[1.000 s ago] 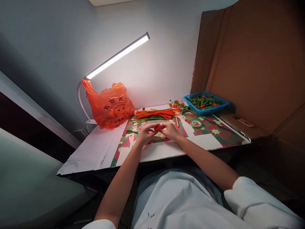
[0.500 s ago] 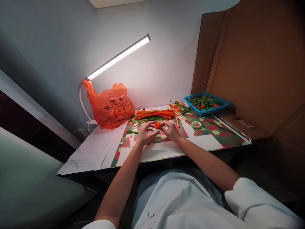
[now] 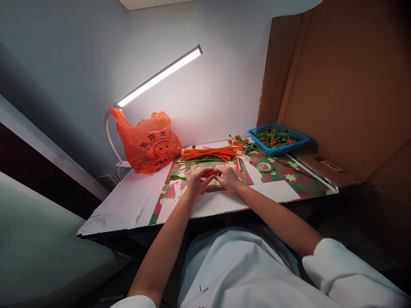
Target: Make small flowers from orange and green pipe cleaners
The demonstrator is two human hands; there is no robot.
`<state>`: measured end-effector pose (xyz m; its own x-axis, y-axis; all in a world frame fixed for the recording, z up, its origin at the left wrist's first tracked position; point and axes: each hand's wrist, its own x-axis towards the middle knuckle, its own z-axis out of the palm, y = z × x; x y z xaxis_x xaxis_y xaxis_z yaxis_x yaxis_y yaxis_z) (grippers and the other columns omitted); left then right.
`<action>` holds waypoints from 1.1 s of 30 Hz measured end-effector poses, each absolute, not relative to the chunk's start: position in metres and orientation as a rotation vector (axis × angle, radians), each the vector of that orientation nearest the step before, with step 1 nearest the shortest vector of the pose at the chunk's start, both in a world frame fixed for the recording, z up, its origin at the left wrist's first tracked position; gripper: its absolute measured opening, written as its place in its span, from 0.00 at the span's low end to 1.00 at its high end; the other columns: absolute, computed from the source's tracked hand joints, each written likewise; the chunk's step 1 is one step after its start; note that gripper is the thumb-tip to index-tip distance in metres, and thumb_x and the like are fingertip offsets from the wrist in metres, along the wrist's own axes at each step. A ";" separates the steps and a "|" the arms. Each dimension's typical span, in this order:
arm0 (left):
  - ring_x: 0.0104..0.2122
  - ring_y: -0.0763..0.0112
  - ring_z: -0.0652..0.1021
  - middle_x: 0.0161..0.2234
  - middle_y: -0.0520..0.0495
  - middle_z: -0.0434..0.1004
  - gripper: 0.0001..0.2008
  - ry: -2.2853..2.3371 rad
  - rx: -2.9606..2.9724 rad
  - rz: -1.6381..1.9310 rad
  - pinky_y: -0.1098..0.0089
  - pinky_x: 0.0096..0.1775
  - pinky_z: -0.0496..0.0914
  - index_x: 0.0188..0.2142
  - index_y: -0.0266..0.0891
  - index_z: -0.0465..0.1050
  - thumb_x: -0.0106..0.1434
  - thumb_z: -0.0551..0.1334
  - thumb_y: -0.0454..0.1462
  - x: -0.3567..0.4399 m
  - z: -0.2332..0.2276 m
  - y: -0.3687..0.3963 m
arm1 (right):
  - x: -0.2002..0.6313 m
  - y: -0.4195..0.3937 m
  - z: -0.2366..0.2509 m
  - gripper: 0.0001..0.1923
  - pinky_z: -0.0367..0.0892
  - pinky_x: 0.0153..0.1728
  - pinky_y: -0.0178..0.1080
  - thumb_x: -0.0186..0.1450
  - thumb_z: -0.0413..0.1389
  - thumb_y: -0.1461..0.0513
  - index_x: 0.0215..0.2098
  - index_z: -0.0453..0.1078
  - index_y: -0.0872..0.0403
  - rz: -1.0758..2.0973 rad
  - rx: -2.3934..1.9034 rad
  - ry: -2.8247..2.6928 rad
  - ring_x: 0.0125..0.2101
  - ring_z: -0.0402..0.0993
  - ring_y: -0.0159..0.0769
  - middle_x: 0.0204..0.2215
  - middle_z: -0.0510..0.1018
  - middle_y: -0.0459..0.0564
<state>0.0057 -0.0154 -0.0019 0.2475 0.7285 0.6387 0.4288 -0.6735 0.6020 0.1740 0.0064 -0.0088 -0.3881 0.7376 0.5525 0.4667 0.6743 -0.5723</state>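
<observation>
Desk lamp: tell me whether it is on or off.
On. The desk lamp's long bar glows bright white and throws a pale wash on the wall behind it and light on the table below.

Craft worktable, desk lamp [image 3: 159, 76], pipe cleaners [image 3: 210, 154]

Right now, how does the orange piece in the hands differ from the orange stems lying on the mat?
The orange piece is a small bunched lump; the orange stems are long and straight. The piece is pinched between the left hand and right hand; the stems lie untouched in a pile, farther back. Both share the same bright orange.
</observation>
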 end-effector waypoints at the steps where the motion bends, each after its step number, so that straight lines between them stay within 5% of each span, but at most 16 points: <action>1: 0.31 0.69 0.78 0.33 0.45 0.80 0.11 1.083 2.232 1.394 0.69 0.34 0.73 0.40 0.41 0.77 0.58 0.65 0.41 0.005 -0.003 -0.015 | 0.174 0.006 -0.008 0.06 0.57 0.32 0.34 0.61 0.56 0.65 0.26 0.67 0.55 0.408 -0.943 -2.065 0.26 0.66 0.31 0.24 0.73 0.45; 11: 0.25 0.73 0.74 0.28 0.49 0.78 0.10 1.208 2.211 1.335 0.73 0.28 0.69 0.35 0.39 0.76 0.61 0.61 0.42 0.007 -0.003 -0.015 | 0.170 0.003 -0.006 0.07 0.55 0.33 0.35 0.60 0.57 0.65 0.24 0.67 0.55 0.401 -1.047 -2.068 0.27 0.65 0.31 0.24 0.74 0.46; 19: 0.36 0.66 0.79 0.44 0.41 0.78 0.18 1.175 1.793 1.296 0.69 0.34 0.73 0.44 0.37 0.73 0.56 0.63 0.43 0.004 -0.003 -0.011 | 0.170 0.001 -0.004 0.06 0.55 0.32 0.35 0.57 0.56 0.66 0.23 0.67 0.55 0.423 -1.065 -1.959 0.25 0.65 0.31 0.22 0.74 0.45; 25: 0.34 0.69 0.78 0.43 0.43 0.78 0.17 1.230 1.691 1.333 0.72 0.31 0.73 0.43 0.38 0.73 0.53 0.63 0.39 0.003 0.000 -0.012 | 0.169 0.004 -0.008 0.08 0.55 0.30 0.35 0.53 0.56 0.67 0.18 0.63 0.54 0.445 -1.092 -1.867 0.24 0.63 0.31 0.19 0.70 0.44; 33: 0.35 0.68 0.78 0.43 0.43 0.77 0.18 1.225 1.772 1.283 0.72 0.30 0.72 0.41 0.38 0.74 0.55 0.65 0.47 0.004 0.000 -0.012 | 0.169 0.007 -0.006 0.10 0.52 0.31 0.35 0.61 0.55 0.65 0.22 0.64 0.55 0.488 -1.138 -1.936 0.27 0.64 0.31 0.22 0.72 0.44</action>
<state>0.0039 -0.0125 -0.0003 0.0962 0.9268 0.3630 0.3204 -0.3741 0.8703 0.1692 0.0069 -0.0060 -0.2567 0.8530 0.4545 0.5359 0.5170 -0.6675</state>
